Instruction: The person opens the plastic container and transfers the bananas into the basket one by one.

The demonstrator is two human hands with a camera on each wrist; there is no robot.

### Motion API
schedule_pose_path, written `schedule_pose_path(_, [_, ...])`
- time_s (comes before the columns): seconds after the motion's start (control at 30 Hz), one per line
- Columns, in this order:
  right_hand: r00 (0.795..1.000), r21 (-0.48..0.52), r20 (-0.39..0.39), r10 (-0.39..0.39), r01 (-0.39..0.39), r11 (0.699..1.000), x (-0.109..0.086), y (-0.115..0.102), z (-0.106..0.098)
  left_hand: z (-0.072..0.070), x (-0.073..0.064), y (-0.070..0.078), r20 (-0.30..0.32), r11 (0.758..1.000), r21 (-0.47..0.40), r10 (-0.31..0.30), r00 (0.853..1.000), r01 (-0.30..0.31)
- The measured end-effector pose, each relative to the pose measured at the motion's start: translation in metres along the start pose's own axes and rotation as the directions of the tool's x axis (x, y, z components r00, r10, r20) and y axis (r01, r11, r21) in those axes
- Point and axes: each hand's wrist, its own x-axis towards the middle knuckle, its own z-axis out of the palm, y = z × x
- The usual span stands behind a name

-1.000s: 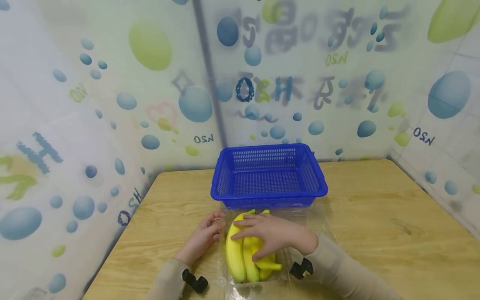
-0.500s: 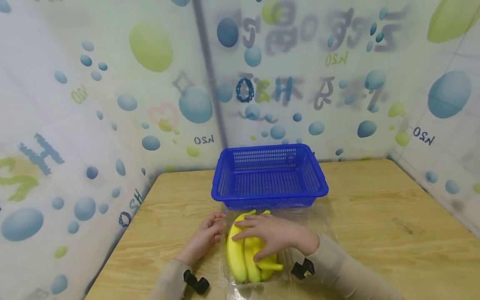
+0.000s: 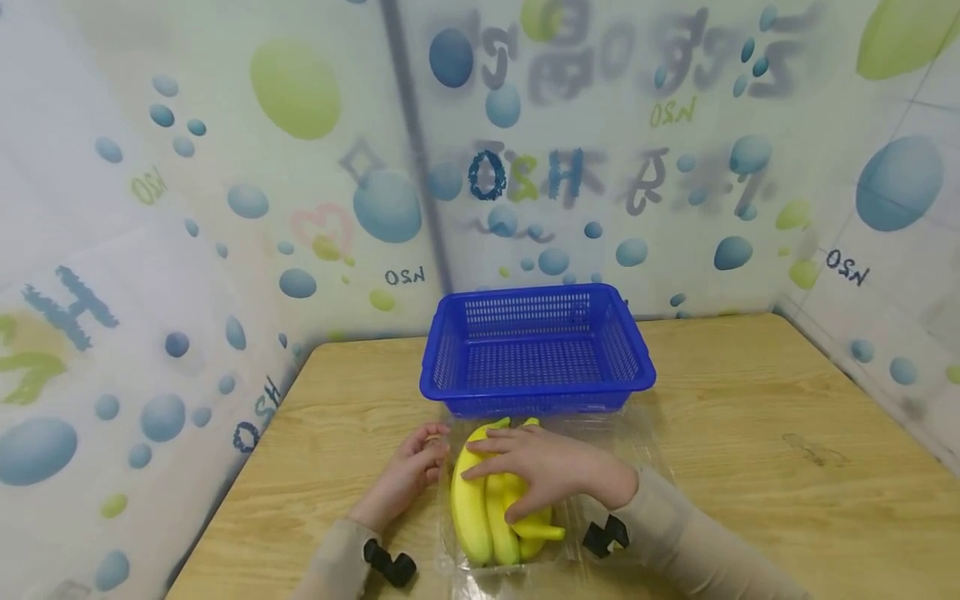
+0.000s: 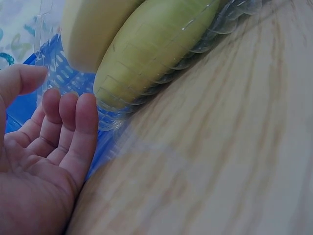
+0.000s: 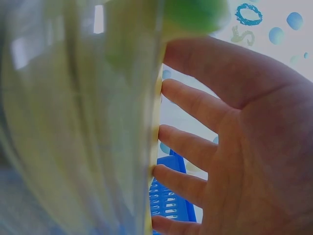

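Observation:
Several yellow bananas (image 3: 471,508) lie side by side in a clear plastic clamshell box (image 3: 617,442) at the near middle of the table. Over them the right hand (image 3: 558,468) is spread, its fingertips touching the fruit; the right wrist view shows this hand (image 5: 254,132) with fingers apart and fairly straight. At the box's left side, the left hand (image 3: 405,475) rests with loosely bent fingers. In the left wrist view that hand (image 4: 49,156) has its palm turned up and its fingertips beside the clear wall, nearest to a banana (image 4: 151,54); whether they touch the plastic I cannot tell.
A blue perforated plastic basket (image 3: 536,404) stands just behind the box, with nothing in it. The wooden table (image 3: 750,467) stretches to both sides. Patterned walls (image 3: 637,250) enclose the back and sides.
The head view has shifted very slightly. Both hands, the bananas and the basket keep their places.

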Motion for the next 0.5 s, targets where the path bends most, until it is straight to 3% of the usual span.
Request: schedule_pose_path(0.5, [1.0, 0.003, 0.003, 0.001, -0.001, 1.0, -0.0007, 0.0006, -0.0003, -0.0002, 0.0003, -0.0014, 0.023, 1.0, -0.009, 0.024, 0.999, -0.024])
